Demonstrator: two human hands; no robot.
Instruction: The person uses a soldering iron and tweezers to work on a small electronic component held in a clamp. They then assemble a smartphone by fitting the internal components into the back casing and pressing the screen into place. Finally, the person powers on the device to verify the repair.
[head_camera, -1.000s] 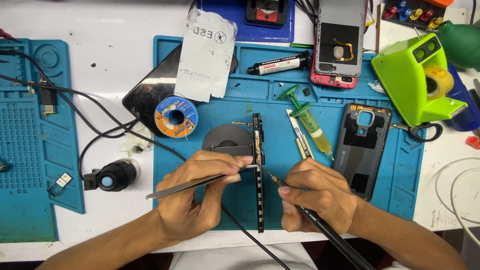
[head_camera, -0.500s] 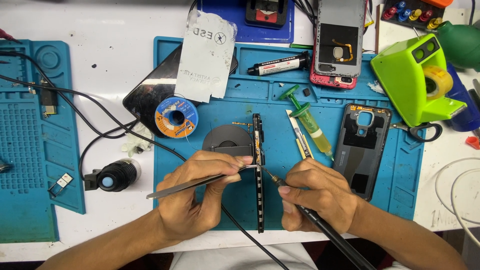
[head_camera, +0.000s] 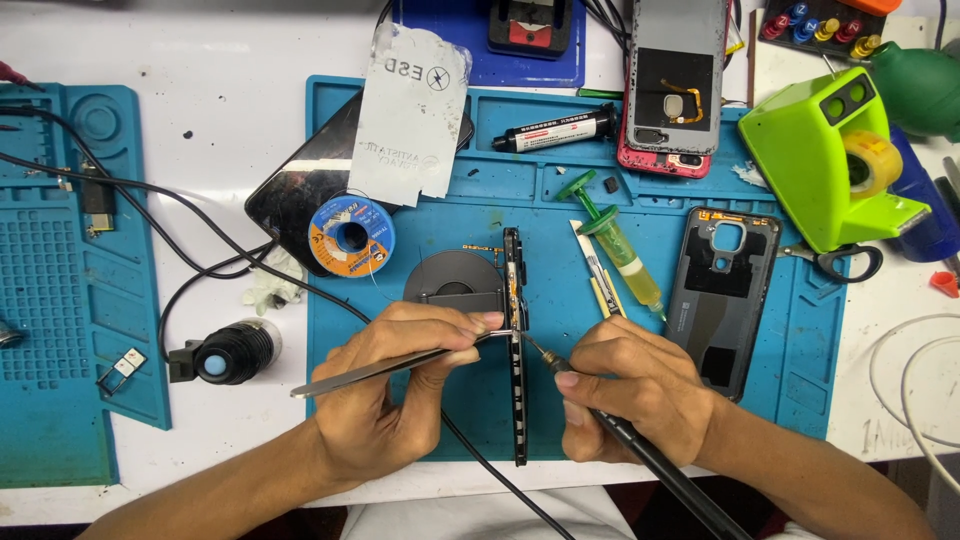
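A dark phone frame stands on edge on the blue work mat, held by a round black clamp. My left hand grips metal tweezers, whose tips touch the frame's side. My right hand holds a black soldering iron, its tip against the same spot on the frame, just right of the tweezer tips.
A solder spool, a green-capped syringe, a glue tube, a grey phone back cover, a red-edged phone and a green tape dispenser lie around. A second blue mat and black cables sit left.
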